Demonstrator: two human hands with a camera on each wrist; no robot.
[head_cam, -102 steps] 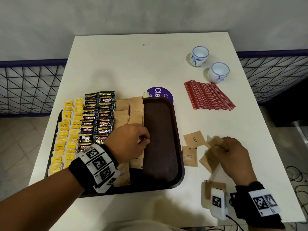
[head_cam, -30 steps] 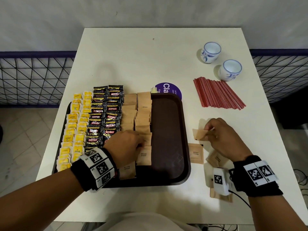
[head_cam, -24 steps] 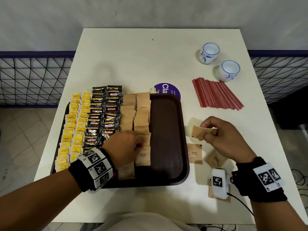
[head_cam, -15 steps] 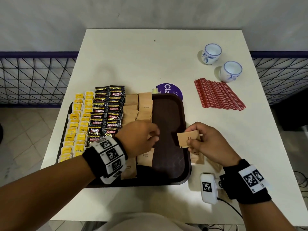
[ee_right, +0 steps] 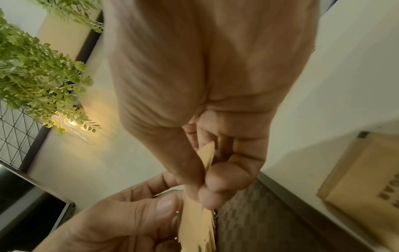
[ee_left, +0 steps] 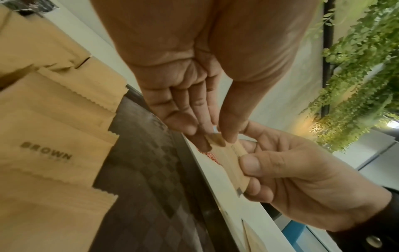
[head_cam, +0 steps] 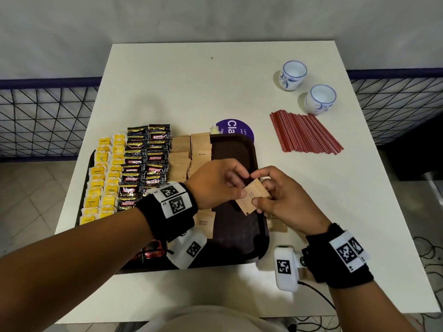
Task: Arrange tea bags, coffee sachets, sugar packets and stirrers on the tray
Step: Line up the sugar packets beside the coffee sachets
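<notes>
Sugar packet (head_cam: 252, 197) pinched between left hand (head_cam: 217, 183) and right hand (head_cam: 281, 200), seemingly.

Even, soft overhead light, faint shadows on the table (head_cam: 215, 87); wide-angle bending at edges, blurred wrist close-ups.

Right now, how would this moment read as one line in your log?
step: sugar packet handover | right hand: pinches brown sugar packet | left hand: pinches same packet | place: above tray | stirrers: on table

"KOPIKO SUPREMO" on coffee sachets (head_cam: 155, 161); "BROWN" on sugar pkts (head_cam: 201, 149).
</notes>
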